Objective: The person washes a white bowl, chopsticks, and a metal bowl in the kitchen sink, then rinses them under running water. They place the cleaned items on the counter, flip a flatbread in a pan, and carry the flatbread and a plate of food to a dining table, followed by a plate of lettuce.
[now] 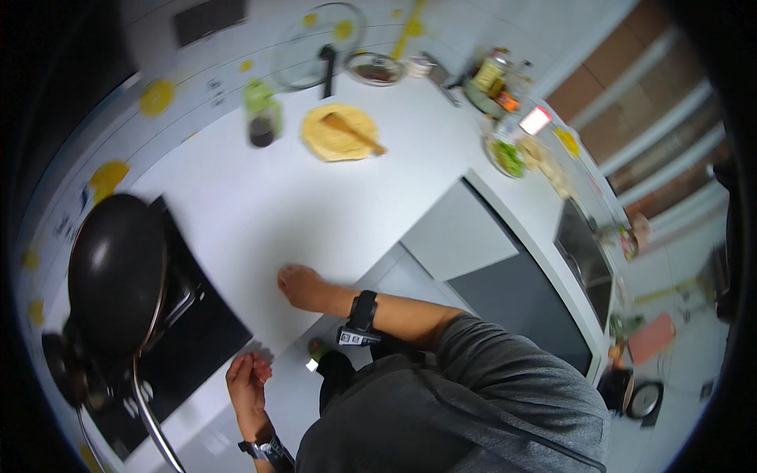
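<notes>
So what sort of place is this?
Most likely a home kitchen: a built-in black cooktop with a long-handled pan over it, a metal sink further along the counter, and a wooden spatula.

pan (117, 272): smooth, glossy | pan handle (151, 415): shiny metal | spatula (352, 133): wood | shirt (505, 374): matt cloth

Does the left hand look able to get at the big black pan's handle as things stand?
Probably yes: the metal handle of the black pan slants out toward the person, left of the left hand, and nothing visible stands between them.
</notes>
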The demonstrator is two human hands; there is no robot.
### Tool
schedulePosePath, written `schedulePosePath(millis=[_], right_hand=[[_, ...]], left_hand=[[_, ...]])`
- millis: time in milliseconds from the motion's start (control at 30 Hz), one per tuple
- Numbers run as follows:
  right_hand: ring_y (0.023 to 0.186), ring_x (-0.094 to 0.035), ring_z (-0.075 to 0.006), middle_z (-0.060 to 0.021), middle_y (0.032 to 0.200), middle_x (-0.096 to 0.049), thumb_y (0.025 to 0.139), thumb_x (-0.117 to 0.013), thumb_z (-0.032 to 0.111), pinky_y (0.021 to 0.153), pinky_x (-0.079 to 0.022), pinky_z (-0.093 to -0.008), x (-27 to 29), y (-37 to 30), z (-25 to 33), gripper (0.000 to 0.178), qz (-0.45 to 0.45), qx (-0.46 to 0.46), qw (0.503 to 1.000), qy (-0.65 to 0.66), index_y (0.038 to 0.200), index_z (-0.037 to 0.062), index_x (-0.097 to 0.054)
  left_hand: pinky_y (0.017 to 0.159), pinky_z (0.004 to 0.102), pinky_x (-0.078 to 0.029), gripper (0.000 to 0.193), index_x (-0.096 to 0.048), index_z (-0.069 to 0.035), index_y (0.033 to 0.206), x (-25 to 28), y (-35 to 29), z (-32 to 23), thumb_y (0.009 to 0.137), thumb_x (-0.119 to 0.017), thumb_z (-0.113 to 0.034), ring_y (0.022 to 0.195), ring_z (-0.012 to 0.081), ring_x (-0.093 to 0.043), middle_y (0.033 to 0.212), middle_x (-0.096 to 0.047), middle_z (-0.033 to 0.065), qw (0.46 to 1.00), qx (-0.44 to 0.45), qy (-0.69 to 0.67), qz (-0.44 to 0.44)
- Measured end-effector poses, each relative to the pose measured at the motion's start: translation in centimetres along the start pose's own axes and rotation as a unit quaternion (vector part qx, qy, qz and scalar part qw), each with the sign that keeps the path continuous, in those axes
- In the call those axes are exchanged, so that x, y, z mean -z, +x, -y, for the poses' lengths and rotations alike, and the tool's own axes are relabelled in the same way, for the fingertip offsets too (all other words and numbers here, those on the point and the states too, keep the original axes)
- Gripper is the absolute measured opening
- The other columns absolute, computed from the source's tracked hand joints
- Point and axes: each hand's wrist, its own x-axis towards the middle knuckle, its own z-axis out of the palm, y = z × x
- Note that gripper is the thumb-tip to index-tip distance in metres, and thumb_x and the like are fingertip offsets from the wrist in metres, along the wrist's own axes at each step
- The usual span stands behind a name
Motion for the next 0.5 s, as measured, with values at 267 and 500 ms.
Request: schedulePosePath(millis=[267, 500], right_hand=[[0.07, -0.054, -0.027, -0.0129, 0.075, -0.055, 0.077, -0.053, 0.01, 0.062, -0.044, -0.0342, 7.5, -6.9, -3.6, 0.008, -0.159, -0.143, 0.946, 0.245, 0.078, 0.0021, -0.052], [0.063, -0.054, -0.0237, -0.0095, 0.07, -0.056, 0.078, -0.051, 0.01, 0.058, -0.044, -0.0311, 16.2, -20.9, -15.8, 0.006, -0.362, -0.177, 0.901, 0.158, 0.077, 0.0044, -0.054]], left_hand=[[0.055, 0.0233, -0.043, 0.014, -0.059, -0.006, 0.081, -3.1, 5.1, -1.8, 0.082, -0.052, -0.018, 0.057, 0.0111, -0.053, 0.063, -0.056, 0.0011, 0.96, 0.142, -0.213, 0.116], [0.053, 0.0259, -0.037, 0.016, -0.056, -0.005, 0.079, -9.0, 5.4, -1.6, 0.084, -0.048, -0.017, 0.054, 0.0118, -0.046, 0.062, -0.054, 0.0019, 0.965, 0.09, -0.208, 0.129]])
